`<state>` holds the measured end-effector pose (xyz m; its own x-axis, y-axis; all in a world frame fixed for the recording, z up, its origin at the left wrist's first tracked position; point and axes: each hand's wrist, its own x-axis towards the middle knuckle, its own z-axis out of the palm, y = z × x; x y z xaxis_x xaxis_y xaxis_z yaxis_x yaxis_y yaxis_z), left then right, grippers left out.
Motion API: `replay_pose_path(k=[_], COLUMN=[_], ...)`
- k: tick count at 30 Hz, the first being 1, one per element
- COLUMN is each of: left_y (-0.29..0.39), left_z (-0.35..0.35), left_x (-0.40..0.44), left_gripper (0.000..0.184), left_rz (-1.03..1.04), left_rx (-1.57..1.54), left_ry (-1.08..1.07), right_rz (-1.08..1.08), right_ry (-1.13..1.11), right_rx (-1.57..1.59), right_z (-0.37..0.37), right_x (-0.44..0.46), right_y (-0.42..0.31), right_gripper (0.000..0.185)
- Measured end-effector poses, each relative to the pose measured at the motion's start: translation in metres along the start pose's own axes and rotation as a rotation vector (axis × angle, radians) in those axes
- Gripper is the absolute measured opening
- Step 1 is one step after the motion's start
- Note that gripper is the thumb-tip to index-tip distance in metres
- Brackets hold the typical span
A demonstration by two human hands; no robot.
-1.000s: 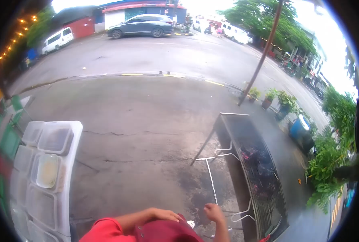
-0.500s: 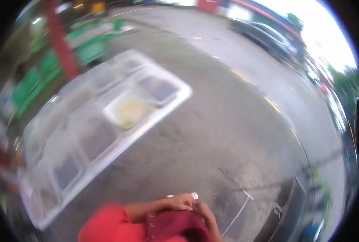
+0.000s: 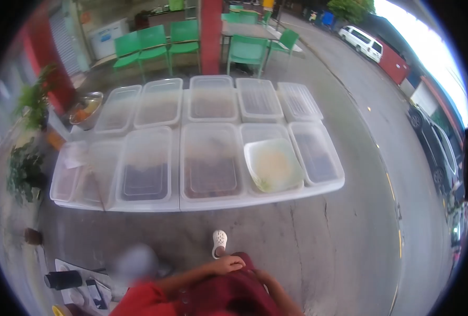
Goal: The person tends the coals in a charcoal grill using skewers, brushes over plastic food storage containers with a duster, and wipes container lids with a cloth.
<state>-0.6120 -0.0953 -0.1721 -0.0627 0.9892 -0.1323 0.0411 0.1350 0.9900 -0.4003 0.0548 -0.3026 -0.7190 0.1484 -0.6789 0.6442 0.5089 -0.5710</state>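
At the lower middle, my left hand [image 3: 228, 264] lies against the front of the maroon apron [image 3: 226, 292], its fingers curled in; whatever they hold, if anything, is too small to name. Close beside it on the right, my right hand [image 3: 258, 276] is partly hidden by the apron, and its fingers do not show clearly. Beyond both hands stands a long white table [image 3: 202, 205] with two rows of lidded clear plastic containers [image 3: 211, 163]. A pale square dish [image 3: 274, 166] with yellowish food sits on one of them. Neither hand touches the table.
Green chairs [image 3: 246, 51] and a red pillar [image 3: 210, 37] stand behind the table. A metal bowl [image 3: 86, 110] is at its left end. Lower left, a small surface holds a black cylinder [image 3: 63, 279] and a phone [image 3: 96, 294]. A road runs along the right.
The view has swung left from the grill and street to the table of containers. My hands, apart at first, came together at the apron and now rest close to each other there.
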Motion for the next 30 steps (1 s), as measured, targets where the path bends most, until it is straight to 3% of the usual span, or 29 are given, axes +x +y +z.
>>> replay_pose_path(k=[3,8,12,15,19,23,27,28,30], left_y=[0.009,0.062,0.011,0.006,-0.002,-0.042,-0.107,-0.092,-0.094], left_z=[-0.046,-0.130,-0.226,-0.272,-0.299,-0.324,-0.340,-0.335,-0.332], left_x=[0.004,-0.031,-0.122,-0.187,-0.239,-0.261,-0.306,-0.298,-0.291], left_gripper=[0.028,0.027,0.019,0.028,0.042,0.042,0.041,0.038,0.037], left_rz=[-0.115,-0.396,-0.343,-0.687,-0.937,-1.230,-1.119,-1.248,-1.295], left_rx=[0.061,0.387,0.608,0.706,0.815,0.726,0.591,0.742,1.001], left_ry=[0.151,0.973,1.659,1.860,1.951,2.059,1.581,1.483,1.388], right_rz=[0.014,-0.226,-0.413,-0.508,-0.578,-0.650,-0.622,-0.607,-0.619], right_ry=[-0.134,-0.320,-0.522,-0.619,-0.651,-0.519,-0.429,-0.411,-0.350], right_rx=[0.064,-0.029,-0.059,-0.069,-0.130,-0.209,-0.250,-0.230,-0.135], right_z=[-0.043,-0.093,-0.098,-0.098,-0.105,-0.134,-0.147,-0.152,-0.149], right_x=[0.041,0.122,0.167,0.187,0.199,0.177,0.158,0.152,0.148], right_y=[-0.028,-0.074,-0.105,-0.123,-0.140,-0.174,-0.202,-0.216,-0.228], right_gripper=[0.050,0.044,0.040,0.037,0.032,0.031,0.033,0.033,0.032])
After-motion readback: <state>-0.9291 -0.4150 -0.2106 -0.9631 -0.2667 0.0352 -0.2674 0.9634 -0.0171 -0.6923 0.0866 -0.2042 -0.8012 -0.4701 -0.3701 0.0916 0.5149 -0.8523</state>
